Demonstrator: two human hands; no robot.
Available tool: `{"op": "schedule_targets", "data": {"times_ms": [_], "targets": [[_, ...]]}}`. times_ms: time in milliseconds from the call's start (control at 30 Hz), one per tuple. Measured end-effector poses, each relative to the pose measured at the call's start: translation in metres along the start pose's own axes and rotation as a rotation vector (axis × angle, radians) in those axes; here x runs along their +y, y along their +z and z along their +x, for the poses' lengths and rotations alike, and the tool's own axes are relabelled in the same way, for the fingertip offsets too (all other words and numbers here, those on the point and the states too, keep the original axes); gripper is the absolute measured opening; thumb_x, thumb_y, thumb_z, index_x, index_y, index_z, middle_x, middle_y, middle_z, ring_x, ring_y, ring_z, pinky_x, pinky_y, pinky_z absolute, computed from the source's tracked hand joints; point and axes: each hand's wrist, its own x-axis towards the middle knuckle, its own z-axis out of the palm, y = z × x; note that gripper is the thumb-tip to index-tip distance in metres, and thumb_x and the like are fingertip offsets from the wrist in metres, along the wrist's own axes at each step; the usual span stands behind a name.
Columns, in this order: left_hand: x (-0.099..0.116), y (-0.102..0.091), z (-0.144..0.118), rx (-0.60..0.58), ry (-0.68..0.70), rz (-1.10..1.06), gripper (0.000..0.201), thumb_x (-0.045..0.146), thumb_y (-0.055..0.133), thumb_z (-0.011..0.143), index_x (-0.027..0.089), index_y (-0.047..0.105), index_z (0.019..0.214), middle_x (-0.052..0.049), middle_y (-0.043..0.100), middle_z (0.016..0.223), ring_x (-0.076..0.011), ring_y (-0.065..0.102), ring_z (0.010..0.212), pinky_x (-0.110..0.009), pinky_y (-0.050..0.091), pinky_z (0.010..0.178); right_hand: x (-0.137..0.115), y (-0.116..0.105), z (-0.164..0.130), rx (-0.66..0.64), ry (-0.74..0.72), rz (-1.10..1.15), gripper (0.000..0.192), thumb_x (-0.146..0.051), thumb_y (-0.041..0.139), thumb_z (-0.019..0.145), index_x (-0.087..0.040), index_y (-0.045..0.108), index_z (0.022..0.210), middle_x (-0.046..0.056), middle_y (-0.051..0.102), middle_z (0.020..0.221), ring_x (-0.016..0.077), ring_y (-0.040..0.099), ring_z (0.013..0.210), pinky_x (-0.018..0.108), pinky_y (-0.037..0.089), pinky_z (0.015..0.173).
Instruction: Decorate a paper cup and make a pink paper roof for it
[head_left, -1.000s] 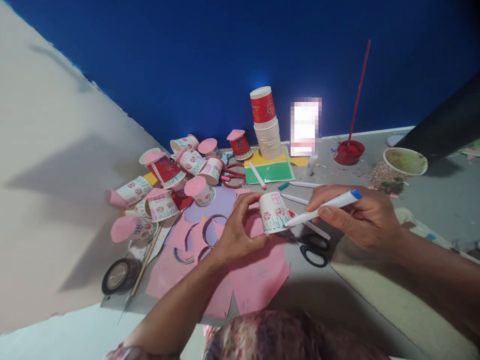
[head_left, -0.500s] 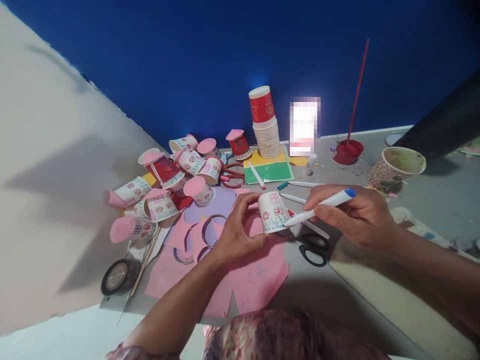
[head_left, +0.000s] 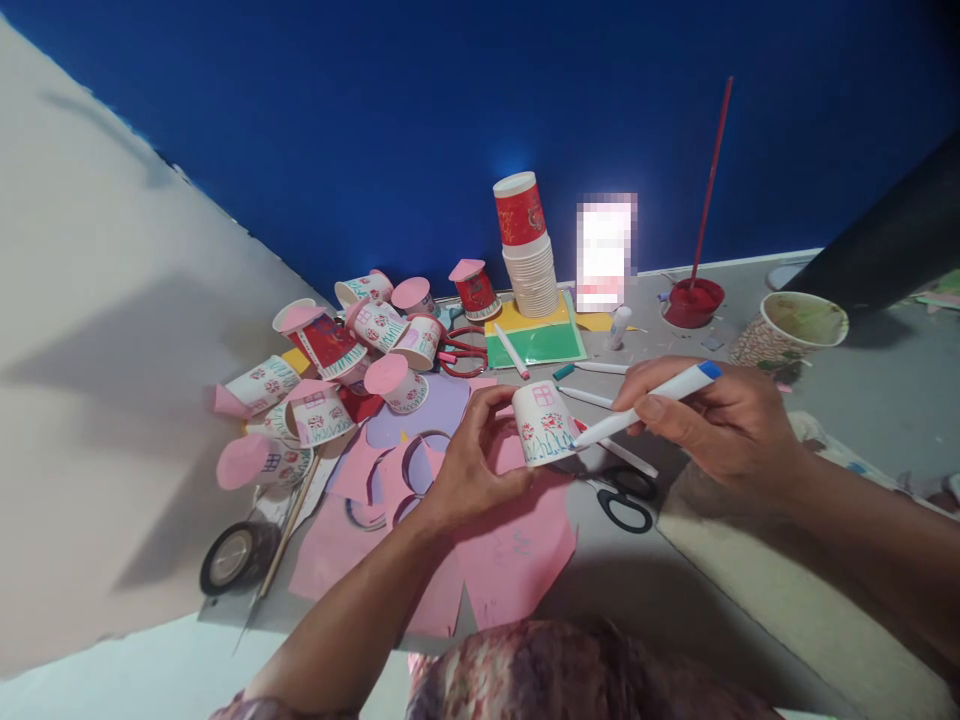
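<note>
A white paper cup [head_left: 541,425] is tilted in my left hand [head_left: 487,455], thumb at its lower edge and fingers round its far side. Drawn on the cup are a pink window, red flowers and a band of blue-green strokes along its lower rim. My right hand [head_left: 701,420] grips a white felt-tip pen [head_left: 637,408] with a blue end. The pen's tip meets the cup, or nearly so, at the right end of the strokes. Pink paper sheets [head_left: 517,560] lie below the cup, and black-handled scissors [head_left: 628,500] rest just right of it.
Several decorated cups with pink tops [head_left: 319,410] crowd the left. Behind stand stacked paper cups [head_left: 531,270] on a yellow-green packet [head_left: 534,345]. Loose pens [head_left: 592,397], a red pot [head_left: 694,303] holding a stick, and a patterned cup [head_left: 787,335] are to the right. A tape roll [head_left: 231,558] lies front left.
My right hand and the pen have shifted slightly right, the pen's tip moving a little up along the cup's edge. My left hand keeps its hold on the cup.
</note>
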Motion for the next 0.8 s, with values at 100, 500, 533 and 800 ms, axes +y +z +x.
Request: {"op": "schedule_targets", "data": {"times_ms": [100,500,533,800], "targets": [[0.0009,0.0002,0.0005,0.001,-0.007,-0.003,0.071,0.012,0.084,0.071,0.029,0.055,0.134,-0.007,0.053,0.139,-0.0284,0.056,0.133,-0.046,0.047,0.117,0.0008,0.0003,0.0006,-0.015,-0.001,0.015,0.013,-0.022,0.064,0.1,-0.026,0.072,0.092,-0.006,0.077,0.081,0.0089,0.068,0.065,0.019,0.052,0.061],[0.0028,0.0021,0.0015,0.005,-0.037,-0.064,0.07,0.02,0.089,0.072,0.027,0.053,0.132,-0.009,0.056,0.137,-0.0295,0.058,0.132,-0.048,0.048,0.117,0.0022,-0.0018,0.0011,-0.001,-0.002,0.008,0.013,-0.021,0.066,0.099,-0.025,0.074,0.091,-0.005,0.077,0.08,0.0098,0.068,0.065,0.02,0.052,0.061],[0.0022,0.0017,0.0015,0.002,-0.028,-0.061,0.07,0.02,0.088,0.072,0.027,0.053,0.132,-0.009,0.056,0.138,-0.0295,0.058,0.132,-0.048,0.047,0.117,0.002,-0.002,0.0012,-0.011,-0.008,0.002,0.013,-0.021,0.065,0.099,-0.025,0.074,0.09,-0.005,0.077,0.079,0.0099,0.068,0.065,0.02,0.052,0.061],[-0.0017,0.0002,0.0012,0.002,-0.013,-0.072,0.07,0.014,0.085,0.072,0.028,0.054,0.133,-0.008,0.055,0.137,-0.0281,0.057,0.133,-0.047,0.046,0.119,0.0022,-0.0009,0.0009,0.027,0.001,0.027,0.013,-0.021,0.065,0.099,-0.025,0.073,0.091,-0.004,0.077,0.08,0.0104,0.068,0.066,0.021,0.053,0.062]]}}
